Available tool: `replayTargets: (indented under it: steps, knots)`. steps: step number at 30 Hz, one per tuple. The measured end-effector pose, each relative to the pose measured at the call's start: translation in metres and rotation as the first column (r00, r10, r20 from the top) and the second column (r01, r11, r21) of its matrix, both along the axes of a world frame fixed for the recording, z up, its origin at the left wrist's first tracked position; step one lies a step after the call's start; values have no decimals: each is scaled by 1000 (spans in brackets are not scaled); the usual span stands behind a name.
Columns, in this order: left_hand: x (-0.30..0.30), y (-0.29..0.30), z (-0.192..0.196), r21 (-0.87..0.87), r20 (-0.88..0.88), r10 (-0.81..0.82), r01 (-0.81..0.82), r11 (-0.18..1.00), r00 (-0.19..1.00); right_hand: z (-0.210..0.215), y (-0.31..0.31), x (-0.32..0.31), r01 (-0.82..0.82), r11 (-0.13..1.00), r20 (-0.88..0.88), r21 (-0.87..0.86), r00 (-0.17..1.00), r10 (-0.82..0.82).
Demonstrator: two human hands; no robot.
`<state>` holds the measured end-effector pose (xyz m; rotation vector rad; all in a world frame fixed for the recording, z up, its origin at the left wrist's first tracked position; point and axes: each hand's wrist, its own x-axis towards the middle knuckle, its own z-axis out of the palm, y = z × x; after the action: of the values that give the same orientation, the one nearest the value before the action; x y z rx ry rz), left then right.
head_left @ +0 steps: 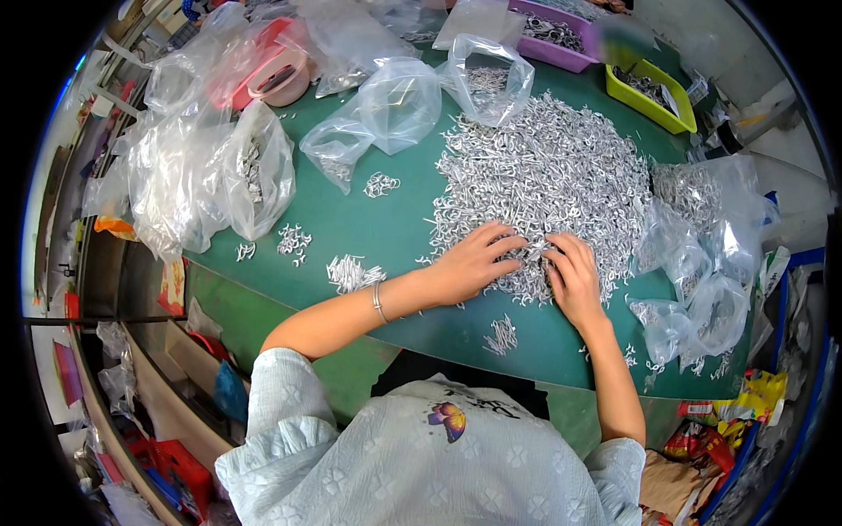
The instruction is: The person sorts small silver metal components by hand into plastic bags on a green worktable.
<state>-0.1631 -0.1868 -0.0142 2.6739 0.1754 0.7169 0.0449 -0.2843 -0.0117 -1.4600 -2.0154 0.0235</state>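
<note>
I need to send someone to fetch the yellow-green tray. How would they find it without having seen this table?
Start at the green table and its big heap of small silvery metal pieces. Look past the heap to the far right edge, where the yellow-green tray holds a few metal pieces. The tray beside it is purple, and everything else nearby is clear plastic bags.

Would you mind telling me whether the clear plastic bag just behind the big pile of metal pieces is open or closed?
Open. The clear bag has its mouth gaping wide, rim spread apart, with a few metal pieces inside, beside the big pile on the green table.
</note>
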Motion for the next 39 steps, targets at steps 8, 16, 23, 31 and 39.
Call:
replayTargets:
  steps: [8,16,23,31,39]
  knots:
    - [-23,4,-4,-170,108,150,-130,977,983,13,-23,18,90,995,40,-43,995,-88]
    - [-6,-10,11,-208,37,316,-302,930,948,23,-18,3,206,975,-158,-83,963,-217]
    - [0,-7,1,-211,40,380,-364,907,924,20,-7,-26,172,971,217,-167,967,-134]
    - [-3,17,8,-991,90,516,25,131,852,10,-16,-9,234,972,-131,27,965,-229]
    - [-7,27,17,-986,-57,514,-130,108,856,11,-20,23,-14,976,-956,-218,-197,-217]
